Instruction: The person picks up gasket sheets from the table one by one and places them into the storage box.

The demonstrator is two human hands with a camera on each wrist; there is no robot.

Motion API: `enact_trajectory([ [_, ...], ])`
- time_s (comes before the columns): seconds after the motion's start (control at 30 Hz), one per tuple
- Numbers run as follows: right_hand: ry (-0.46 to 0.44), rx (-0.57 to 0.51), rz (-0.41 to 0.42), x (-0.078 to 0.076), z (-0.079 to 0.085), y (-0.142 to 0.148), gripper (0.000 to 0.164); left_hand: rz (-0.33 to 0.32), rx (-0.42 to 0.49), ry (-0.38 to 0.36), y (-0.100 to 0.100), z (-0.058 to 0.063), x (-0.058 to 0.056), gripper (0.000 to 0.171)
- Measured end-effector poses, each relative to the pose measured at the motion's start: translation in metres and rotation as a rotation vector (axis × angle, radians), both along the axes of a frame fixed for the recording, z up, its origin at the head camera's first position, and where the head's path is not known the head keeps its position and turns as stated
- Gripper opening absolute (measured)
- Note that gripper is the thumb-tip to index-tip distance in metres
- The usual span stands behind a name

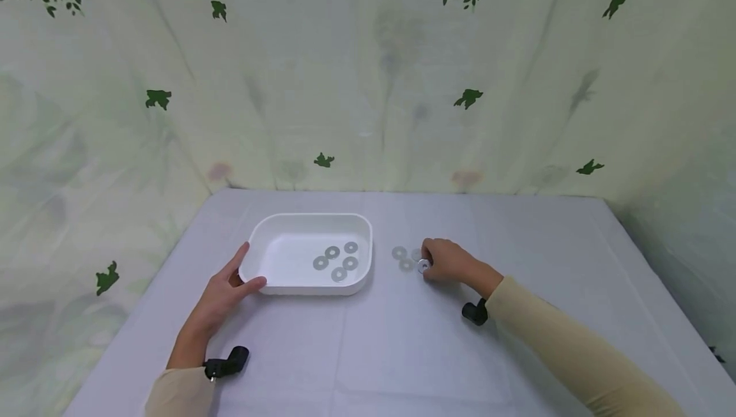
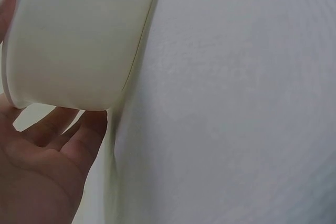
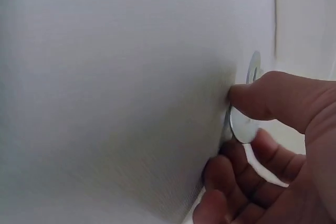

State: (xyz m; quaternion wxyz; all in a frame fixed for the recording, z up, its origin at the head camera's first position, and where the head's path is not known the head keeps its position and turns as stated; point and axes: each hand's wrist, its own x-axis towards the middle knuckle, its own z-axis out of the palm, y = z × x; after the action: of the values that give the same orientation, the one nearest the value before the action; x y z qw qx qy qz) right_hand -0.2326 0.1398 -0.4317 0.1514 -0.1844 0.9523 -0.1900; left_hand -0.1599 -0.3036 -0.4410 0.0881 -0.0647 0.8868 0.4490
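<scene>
A white tray [image 1: 287, 280] with rounded corners sits left of the middle of the table. Several flat metal washers [image 1: 339, 274] lie in its right half. My left hand [image 1: 221, 292] grips the tray's left end, thumb at the front rim and the other fingers along the side; the left wrist view has the fingertips against the tray wall [image 2: 79, 40]. To the right of the tray, my right hand [image 1: 451, 260] pinches a washer [image 3: 244, 124], tilted on edge close over the cloth. Beside those fingers, loose washers [image 1: 399, 253] lie on the table, one partly hidden.
A white cloth covers the table [image 1: 402, 353]. Behind it hangs a pale curtain [image 1: 356, 85] with leaf and bird prints, closing off the back and sides. Each wrist wears a black camera [image 1: 475, 312].
</scene>
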Motion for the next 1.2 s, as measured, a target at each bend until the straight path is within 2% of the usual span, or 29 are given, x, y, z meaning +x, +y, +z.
enact_trajectory([
  [0.23,-0.033,-0.064,0.026,0.000,-0.007,0.000,0.020,-0.002,0.029,0.010,0.000,-0.001,0.001,0.095],
  [0.37,-0.029,-0.106,0.074,-0.002,-0.010,0.005,0.023,-0.004,0.024,0.004,0.001,0.000,0.001,0.096],
  [0.6,-0.021,-0.123,0.118,-0.004,-0.009,0.009,0.022,0.001,-0.013,-0.002,0.000,0.000,0.000,0.096],
  [0.83,-0.019,-0.140,0.132,-0.006,-0.008,0.013,0.020,-0.001,0.010,-0.005,0.002,0.001,-0.001,0.096],
  [0.97,-0.039,-0.159,0.146,-0.008,-0.004,0.014,0.021,-0.009,0.024,-0.002,0.002,0.002,0.000,0.096],
  [1.2,-0.020,-0.197,0.188,-0.016,0.011,0.012,0.026,-0.003,0.030,0.009,0.001,0.003,0.001,0.096],
])
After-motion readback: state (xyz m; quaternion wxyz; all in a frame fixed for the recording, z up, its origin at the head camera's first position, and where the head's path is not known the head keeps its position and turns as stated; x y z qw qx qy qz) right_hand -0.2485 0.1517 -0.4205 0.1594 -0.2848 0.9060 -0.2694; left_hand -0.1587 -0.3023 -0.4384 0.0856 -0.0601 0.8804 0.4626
